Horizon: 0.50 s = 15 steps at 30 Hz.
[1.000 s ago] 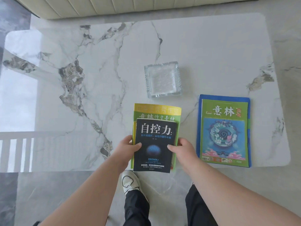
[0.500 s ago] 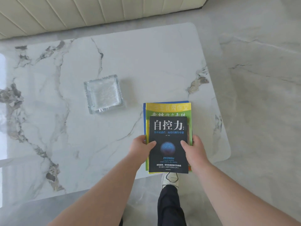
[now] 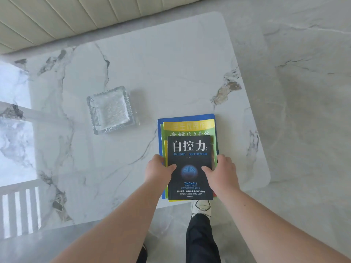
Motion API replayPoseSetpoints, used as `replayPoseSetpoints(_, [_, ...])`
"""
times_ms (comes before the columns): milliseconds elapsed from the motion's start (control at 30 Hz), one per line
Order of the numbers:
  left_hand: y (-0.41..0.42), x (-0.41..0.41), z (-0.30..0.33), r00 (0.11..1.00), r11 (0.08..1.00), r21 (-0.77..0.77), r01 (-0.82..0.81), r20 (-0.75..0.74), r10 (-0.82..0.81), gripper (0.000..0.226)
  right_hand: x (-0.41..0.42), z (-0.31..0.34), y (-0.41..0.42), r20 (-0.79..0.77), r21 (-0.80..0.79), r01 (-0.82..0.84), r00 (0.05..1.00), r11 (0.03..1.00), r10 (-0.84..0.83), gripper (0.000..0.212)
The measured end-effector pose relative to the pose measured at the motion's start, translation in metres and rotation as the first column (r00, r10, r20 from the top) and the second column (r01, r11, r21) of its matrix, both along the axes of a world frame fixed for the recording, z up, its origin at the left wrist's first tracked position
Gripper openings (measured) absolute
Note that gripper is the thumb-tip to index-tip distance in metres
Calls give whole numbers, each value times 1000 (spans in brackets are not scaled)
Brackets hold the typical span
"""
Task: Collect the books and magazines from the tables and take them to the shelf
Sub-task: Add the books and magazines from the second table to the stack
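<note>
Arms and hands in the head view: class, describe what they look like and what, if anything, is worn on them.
Both forearms are bare from the frame's bottom edge up to the wrists, with no sleeves showing. The left hand and the right hand are bare too: no gloves, and no watch, bracelet or ring can be seen. No markings show on either arm.

A glass ashtray (image 3: 111,109) sits on the marble table (image 3: 171,69) near a cream sofa (image 3: 76,16).

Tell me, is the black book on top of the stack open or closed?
Closed. The black book lies flat with its front cover facing up, atop the magazines; both thumbs rest on the cover.
</note>
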<state>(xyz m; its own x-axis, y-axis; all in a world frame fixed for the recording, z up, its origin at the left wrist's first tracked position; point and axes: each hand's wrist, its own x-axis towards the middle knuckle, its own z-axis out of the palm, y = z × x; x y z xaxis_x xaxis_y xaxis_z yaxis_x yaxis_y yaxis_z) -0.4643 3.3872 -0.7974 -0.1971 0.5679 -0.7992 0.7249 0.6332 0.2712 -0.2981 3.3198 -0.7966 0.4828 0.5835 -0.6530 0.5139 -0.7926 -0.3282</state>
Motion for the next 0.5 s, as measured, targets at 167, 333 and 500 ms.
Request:
replayPoseSetpoints(167, [7, 9, 0, 998, 998, -31, -47, -39, 46, 63, 7, -4, 11, -71, -82, 162, 983, 983, -167, 81])
replayPoseSetpoints(333, [17, -2, -7, 982, 979, -147, -139, 107, 156, 52, 21, -6, 28, -312, -209, 329, 870, 921, -382, 72])
replayPoseSetpoints(500, [31, -14, 1, 912, 967, -196, -163, 345, 223, 46, 32, 4, 35, -547, -142, 358, 748, 923, -375, 44])
